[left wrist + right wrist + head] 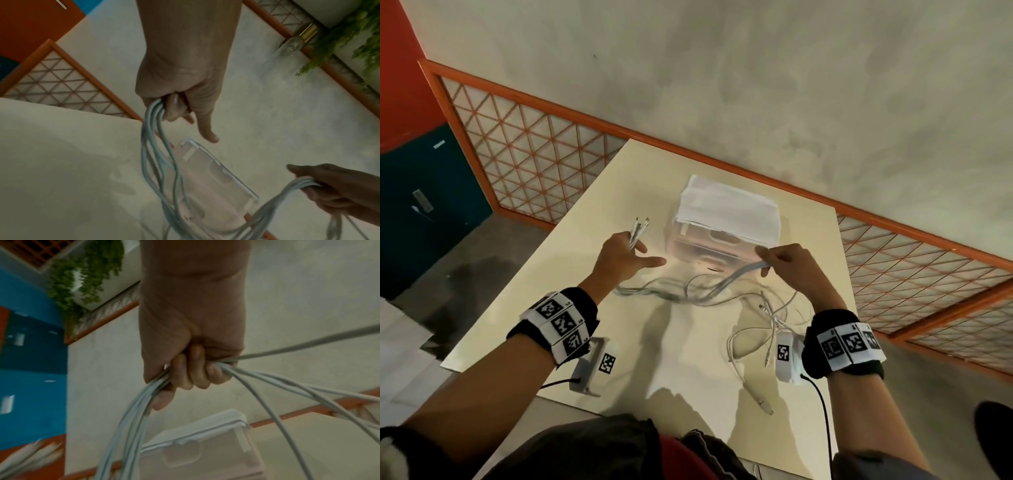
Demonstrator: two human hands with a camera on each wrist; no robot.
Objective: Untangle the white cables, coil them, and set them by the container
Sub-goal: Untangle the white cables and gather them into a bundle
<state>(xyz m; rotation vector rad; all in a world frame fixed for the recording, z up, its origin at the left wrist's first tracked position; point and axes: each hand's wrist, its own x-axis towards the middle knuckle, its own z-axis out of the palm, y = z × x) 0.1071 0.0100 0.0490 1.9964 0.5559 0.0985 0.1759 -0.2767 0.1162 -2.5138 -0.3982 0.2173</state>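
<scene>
Desk [571, 342]: near edge at the person's lap, bare surface at near left. Loose white cables [763, 337]: tangled heap, near right, close to the right edge. Left hand [621, 257]: clenched round the plug ends of a cable bundle [681, 291], index finger extended. Right hand [789, 262]: fingers curled round the same bundle; strands sag between. Container [726, 236]: clear, white-lidded, just beyond both hands, mid-desk. Orange rail [722, 161]: along the far edge.
</scene>
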